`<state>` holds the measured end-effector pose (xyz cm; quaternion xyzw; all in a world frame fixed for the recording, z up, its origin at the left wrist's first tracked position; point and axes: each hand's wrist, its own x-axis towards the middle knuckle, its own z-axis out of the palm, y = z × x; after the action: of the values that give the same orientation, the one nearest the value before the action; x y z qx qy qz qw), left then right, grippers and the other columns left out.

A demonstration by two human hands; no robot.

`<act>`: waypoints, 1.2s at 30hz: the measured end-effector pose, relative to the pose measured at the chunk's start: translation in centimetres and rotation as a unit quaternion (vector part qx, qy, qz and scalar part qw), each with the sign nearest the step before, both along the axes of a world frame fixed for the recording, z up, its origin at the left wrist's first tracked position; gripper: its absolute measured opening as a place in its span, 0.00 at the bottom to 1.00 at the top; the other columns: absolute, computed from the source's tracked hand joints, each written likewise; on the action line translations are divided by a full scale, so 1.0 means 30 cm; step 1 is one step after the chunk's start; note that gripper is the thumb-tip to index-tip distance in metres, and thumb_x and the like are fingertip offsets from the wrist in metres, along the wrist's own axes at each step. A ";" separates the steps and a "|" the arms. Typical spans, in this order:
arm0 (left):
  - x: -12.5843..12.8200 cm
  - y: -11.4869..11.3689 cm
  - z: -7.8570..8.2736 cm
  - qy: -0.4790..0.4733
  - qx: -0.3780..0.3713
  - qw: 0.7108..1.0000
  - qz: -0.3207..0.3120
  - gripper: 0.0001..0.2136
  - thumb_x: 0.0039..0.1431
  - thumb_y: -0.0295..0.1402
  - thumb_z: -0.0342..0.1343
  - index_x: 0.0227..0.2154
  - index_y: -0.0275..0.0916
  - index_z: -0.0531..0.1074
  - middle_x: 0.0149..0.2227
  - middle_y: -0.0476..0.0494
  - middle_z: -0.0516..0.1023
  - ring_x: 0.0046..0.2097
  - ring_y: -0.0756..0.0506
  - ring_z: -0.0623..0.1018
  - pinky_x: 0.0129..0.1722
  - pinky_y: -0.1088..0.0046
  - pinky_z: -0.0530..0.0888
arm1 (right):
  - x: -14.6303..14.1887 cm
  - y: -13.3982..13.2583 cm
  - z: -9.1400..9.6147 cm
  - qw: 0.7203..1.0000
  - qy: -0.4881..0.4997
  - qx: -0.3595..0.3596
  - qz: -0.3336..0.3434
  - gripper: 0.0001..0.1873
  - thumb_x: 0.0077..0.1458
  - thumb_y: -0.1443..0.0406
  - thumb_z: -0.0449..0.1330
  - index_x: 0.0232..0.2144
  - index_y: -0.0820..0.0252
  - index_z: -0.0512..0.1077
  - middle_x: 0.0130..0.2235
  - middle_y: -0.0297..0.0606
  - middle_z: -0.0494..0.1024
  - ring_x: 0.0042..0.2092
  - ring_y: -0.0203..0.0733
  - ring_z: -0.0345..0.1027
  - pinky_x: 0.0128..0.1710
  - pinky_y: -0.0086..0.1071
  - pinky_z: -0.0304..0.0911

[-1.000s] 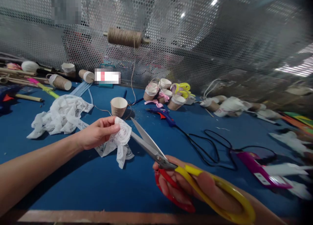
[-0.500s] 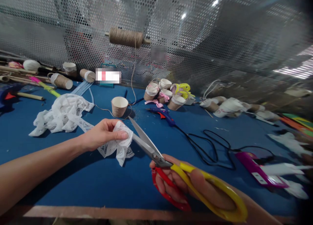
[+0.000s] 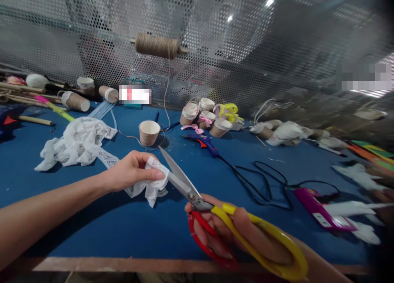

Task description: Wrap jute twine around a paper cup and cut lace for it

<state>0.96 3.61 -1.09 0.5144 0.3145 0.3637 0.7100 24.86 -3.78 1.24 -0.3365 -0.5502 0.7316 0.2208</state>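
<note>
Between thumb and fingers, my left hand [image 3: 135, 171] pinches a gathered piece of white lace ribbon [image 3: 153, 191]. A strip of that lace runs back to a loose white heap [image 3: 78, 141] on the left of the table. My right hand [image 3: 246, 229] grips scissors [image 3: 197, 197] with one yellow and one red handle. Their blades stand apart; the lower one touches or lies very close to the lace edge, the upper one points past it. Just beyond the blades stands a small paper cup [image 3: 149, 133] wrapped in brown twine.
A blue glue gun [image 3: 203, 143] lies ahead, its black cord running to a purple power strip [image 3: 323, 209]. Several twine-wrapped cups [image 3: 220, 128] with pink bows stand behind it. A twine spool [image 3: 156, 45] hangs on the perforated metal panel. Sticks [image 3: 23, 88] lie at far left.
The scissors have shifted slightly left, and the lower blade sits closer against the lace. My left hand keeps its pinch. The whole view has drifted a little.
</note>
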 end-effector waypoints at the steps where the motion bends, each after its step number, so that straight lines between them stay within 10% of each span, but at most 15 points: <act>1: 0.004 -0.002 -0.001 0.000 -0.002 1.000 -0.001 0.06 0.39 0.27 0.65 0.19 0.32 0.73 0.18 0.52 0.74 0.21 0.55 0.70 0.23 0.80 0.67 | -0.008 -0.002 -0.001 1.000 0.001 0.008 -0.016 0.35 0.51 0.40 0.46 0.45 0.63 0.62 0.27 0.36 0.66 0.20 0.28 0.49 0.19 0.27 0.46; 18: 0.013 -0.020 0.007 0.025 0.009 1.000 -0.005 0.09 0.37 0.31 0.66 0.17 0.32 0.71 0.18 0.50 0.73 0.21 0.53 0.69 0.24 0.77 0.67 | -0.056 -0.006 -0.006 0.991 0.046 -0.117 -0.041 0.35 0.41 0.36 0.51 0.34 0.61 0.64 0.20 0.26 0.60 0.16 0.25 0.42 0.13 0.23 0.38; 36: 0.010 -0.027 0.016 0.051 0.011 0.998 -0.028 0.06 0.39 0.28 0.64 0.19 0.32 0.73 0.19 0.50 0.73 0.22 0.53 0.69 0.23 0.78 0.66 | -0.039 -0.021 0.023 0.996 -0.054 -0.063 -0.029 0.31 0.51 0.40 0.44 0.35 0.61 0.64 0.13 0.21 0.54 0.11 0.25 0.38 0.08 0.20 0.42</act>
<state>1.27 2.80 -0.61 0.5489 0.3319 0.3205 0.6970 23.69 -4.41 1.92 -0.4044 -0.5042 0.7390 0.1901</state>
